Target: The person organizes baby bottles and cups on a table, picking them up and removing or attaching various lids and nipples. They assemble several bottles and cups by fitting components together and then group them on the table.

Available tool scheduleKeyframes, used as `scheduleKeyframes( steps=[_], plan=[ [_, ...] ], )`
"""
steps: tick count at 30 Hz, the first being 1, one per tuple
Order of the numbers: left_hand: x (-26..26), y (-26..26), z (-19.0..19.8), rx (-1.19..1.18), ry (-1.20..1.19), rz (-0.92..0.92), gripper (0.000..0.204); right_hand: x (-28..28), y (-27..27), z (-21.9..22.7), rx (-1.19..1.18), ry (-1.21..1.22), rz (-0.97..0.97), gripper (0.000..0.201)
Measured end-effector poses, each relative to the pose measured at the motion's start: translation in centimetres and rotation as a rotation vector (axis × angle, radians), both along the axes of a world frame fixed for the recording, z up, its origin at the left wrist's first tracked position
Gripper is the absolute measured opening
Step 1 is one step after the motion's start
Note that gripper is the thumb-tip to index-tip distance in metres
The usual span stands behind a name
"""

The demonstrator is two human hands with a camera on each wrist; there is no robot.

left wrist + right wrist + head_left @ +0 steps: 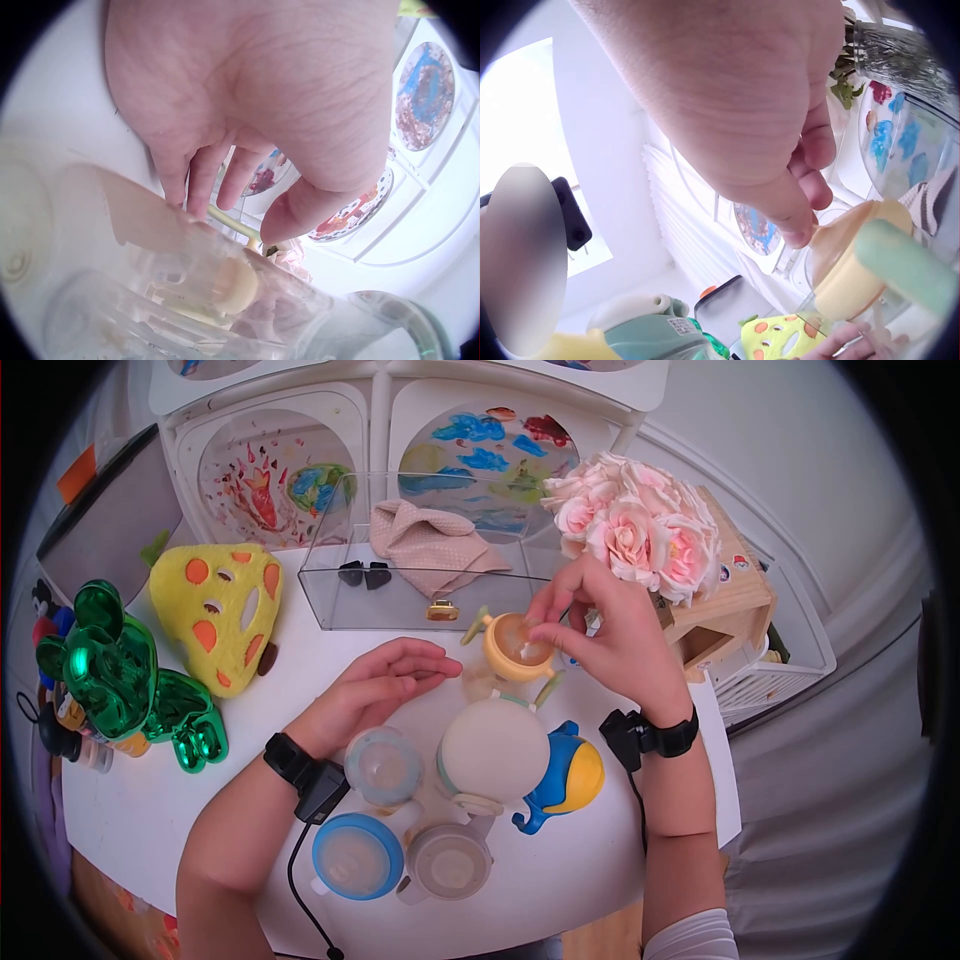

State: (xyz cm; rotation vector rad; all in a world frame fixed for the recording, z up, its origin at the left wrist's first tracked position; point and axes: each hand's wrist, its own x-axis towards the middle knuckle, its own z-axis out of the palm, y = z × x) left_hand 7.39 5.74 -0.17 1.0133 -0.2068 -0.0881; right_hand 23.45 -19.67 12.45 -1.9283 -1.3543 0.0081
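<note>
A baby bottle with a yellow collar (497,652) and green side handles stands behind the other bottles. My right hand (605,625) reaches over it, and its thumb and fingertips pinch the tip of the clear teat (831,238), seen side-on in the right wrist view. My left hand (385,688) is just left of this bottle, fingers extended and holding nothing, fingertips close to its side. In the left wrist view, a green handle (234,223) shows beyond the left fingers (238,178). Closest in front of the bottle is a round whitish container (495,750).
Nearer me are a clear-topped bottle (384,765), a blue-ringed bottle (318,855), a grey-lidded bottle (448,862) and a blue-and-yellow item (582,775). A clear box (400,605) with a pink cloth sits behind. Left are a yellow plush (222,615) and shiny green figure (110,670); pink flowers (640,525) stand right.
</note>
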Motion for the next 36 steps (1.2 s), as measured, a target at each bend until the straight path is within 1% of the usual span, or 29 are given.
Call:
scheduleKeyframes(
  steps=[5, 10, 17, 22, 25, 28, 31, 36],
  plan=[
    [-0.04, 0.05, -0.01, 0.011, 0.004, 0.004, 0.050, 0.30, 0.28, -0.77, 0.050, -0.022, 0.078, 0.030],
    [0.02, 0.10, -0.17, 0.011, -0.003, 0.002, 0.050, 0.31, 0.34, -0.61, 0.060, 0.039, 0.120, 0.029],
    [0.16, 0.25, -0.66, 0.008, 0.000, 0.004, 0.050, 0.18, 0.15, -0.42, 0.025, 0.044, 0.145, 0.026],
    [0.14, 0.22, -0.71, 0.002, -0.020, -0.001, 0.051, 0.29, 0.15, -0.47, 0.005, -0.009, 0.200, 0.026],
    [-0.12, 0.12, -0.55, 0.004, 0.021, 0.055, 0.051, 0.28, 0.24, -0.56, 0.017, 0.002, 0.204, 0.027],
    [-0.25, 0.41, -0.51, 0.015, 0.036, 0.024, 0.051, 0.59, 0.34, -0.85, 0.041, -0.002, 0.229, 0.027],
    [-0.33, 0.52, -0.46, 0.026, 0.040, -0.001, 0.050, 0.44, 0.42, -0.66, 0.031, -0.009, 0.215, 0.026],
    [-0.24, 0.58, -0.65, 0.059, 0.037, -0.015, 0.042, 0.31, 0.57, -0.51, 0.030, -0.024, 0.214, 0.025]
  ],
)
